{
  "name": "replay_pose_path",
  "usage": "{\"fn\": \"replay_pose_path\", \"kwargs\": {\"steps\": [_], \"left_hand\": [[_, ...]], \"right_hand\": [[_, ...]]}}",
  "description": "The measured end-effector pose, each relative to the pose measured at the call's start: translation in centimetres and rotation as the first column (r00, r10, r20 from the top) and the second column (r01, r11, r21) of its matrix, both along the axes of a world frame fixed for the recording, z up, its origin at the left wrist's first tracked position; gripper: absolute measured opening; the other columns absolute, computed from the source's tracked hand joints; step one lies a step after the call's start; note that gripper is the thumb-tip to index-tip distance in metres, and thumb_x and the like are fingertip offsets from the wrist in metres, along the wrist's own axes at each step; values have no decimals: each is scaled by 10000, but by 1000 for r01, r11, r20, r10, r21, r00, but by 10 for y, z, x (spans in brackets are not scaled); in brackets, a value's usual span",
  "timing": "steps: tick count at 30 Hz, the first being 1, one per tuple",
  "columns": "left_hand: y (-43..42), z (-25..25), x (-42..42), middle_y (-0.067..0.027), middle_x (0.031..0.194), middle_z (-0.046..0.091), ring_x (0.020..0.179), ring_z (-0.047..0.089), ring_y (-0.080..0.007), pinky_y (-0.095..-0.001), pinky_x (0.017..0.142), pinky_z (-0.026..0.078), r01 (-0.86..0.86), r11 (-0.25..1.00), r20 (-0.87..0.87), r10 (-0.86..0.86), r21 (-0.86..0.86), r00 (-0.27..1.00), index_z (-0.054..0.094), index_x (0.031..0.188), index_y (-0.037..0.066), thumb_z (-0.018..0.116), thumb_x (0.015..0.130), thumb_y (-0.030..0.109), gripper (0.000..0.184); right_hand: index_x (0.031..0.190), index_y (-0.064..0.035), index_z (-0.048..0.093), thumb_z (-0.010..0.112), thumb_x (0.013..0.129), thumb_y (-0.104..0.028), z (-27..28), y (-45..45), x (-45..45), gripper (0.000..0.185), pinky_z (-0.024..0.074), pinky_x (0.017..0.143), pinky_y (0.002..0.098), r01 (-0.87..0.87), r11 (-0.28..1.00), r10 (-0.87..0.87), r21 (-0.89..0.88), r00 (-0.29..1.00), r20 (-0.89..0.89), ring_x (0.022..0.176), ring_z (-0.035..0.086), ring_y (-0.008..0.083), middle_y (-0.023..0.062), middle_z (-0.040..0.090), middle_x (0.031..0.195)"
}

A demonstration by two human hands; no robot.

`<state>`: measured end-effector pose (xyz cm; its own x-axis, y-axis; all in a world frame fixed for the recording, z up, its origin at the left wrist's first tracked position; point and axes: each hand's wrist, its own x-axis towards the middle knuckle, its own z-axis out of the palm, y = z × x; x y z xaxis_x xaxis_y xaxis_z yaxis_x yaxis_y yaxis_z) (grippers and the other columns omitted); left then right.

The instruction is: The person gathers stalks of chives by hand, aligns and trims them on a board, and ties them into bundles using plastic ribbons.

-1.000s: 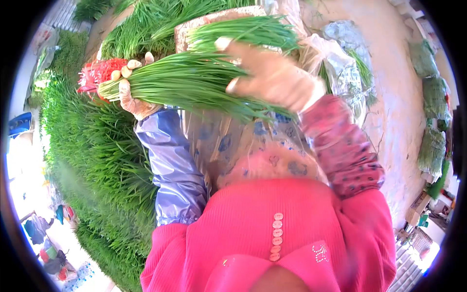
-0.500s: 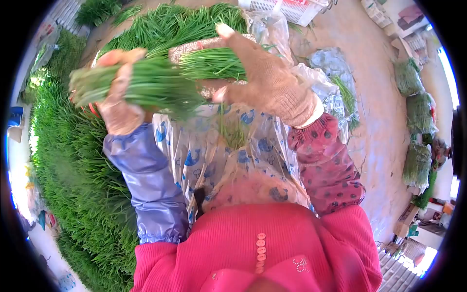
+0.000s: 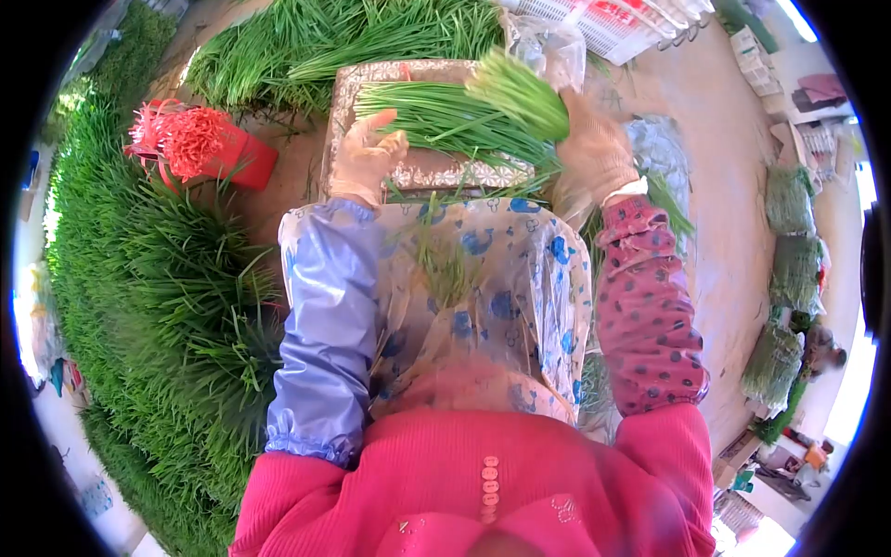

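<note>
My right hand, gloved and slightly blurred, grips one end of a bunch of green chives, which slants up to the left above a low patterned stand. More long chives lie across that stand. At its left edge is my left hand, in a pale glove, fingers apart and partly bent, with nothing visible in it. A clear plastic apron with blue prints spreads over my lap, and some loose green blades show on it.
A red container with red ties stands at the left. Beyond the stand lies a big heap of chives; more greenery fills the left side. A white crate stands at the back; packed bundles line the right.
The bunch has passed from my left hand to my right hand and moved right. My left hand has let go and moved right to the stand's edge. The red container has come into full view.
</note>
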<state>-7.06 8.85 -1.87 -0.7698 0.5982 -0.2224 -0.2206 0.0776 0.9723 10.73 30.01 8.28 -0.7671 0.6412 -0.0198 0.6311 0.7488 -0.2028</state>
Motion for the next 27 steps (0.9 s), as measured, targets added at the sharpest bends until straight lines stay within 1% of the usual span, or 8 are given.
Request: {"fn": "replay_pose_path", "kwargs": {"steps": [5,16,18,20,22,25,26,27], "left_hand": [[41,-76,-12,-95,628,656,486,597,-138,-258,458,480,-170,957,118,201,-234,972,620,1075,42,617,909,131,188],[101,-128,-48,-142,687,690,471,600,-177,-317,441,469,80,733,41,-70,-676,997,626,945,-11,687,866,272,300],[97,-164,-60,-138,710,700,477,604,-168,-314,437,464,162,726,7,-211,-668,977,624,934,-14,652,882,248,268],[97,-121,-52,-142,714,700,486,609,-161,-311,429,458,137,797,263,28,-588,964,623,926,-9,601,898,226,237],[93,-143,-61,-149,691,690,462,595,-165,-310,415,451,196,717,81,-191,-669,978,626,930,6,566,904,217,220],[88,-109,-49,-154,636,668,379,540,-165,-308,369,413,87,834,232,50,-545,971,633,940,39,580,896,211,185],[82,-107,-52,-144,675,668,498,608,-221,-354,444,466,115,827,232,18,-550,973,636,948,46,640,834,212,201],[75,-105,-56,-132,804,684,693,639,-226,-357,594,500,191,582,-209,-549,-790,809,626,972,57,626,813,247,248]], "right_hand": [[1191,-114,486,501,810,-92,-55,6,-7,382,472,776,484,-31,998,43,-54,975,219,929,622,387,211,651,952],[976,-29,505,507,837,-89,-110,26,4,151,517,634,468,-202,979,177,40,925,335,784,667,370,178,668,818],[963,-36,508,529,811,-58,-106,44,44,155,520,633,462,-192,981,170,33,925,341,781,669,363,172,666,808],[937,-50,514,572,759,4,-99,63,81,194,524,633,451,-169,985,149,31,931,333,776,672,349,160,662,787],[1004,-50,535,560,767,-13,-75,77,94,241,525,653,459,-81,995,28,62,803,596,780,666,366,169,663,817],[1039,-44,541,539,781,-29,-52,94,114,259,520,673,471,-108,990,27,89,773,634,789,658,384,186,660,829],[1039,-44,541,539,781,-29,-43,95,109,259,520,673,471,-113,989,26,99,780,625,789,658,384,186,660,829],[1141,-64,522,538,779,-31,-33,95,103,363,504,735,474,-51,998,19,37,802,598,860,644,383,201,657,895]]}}
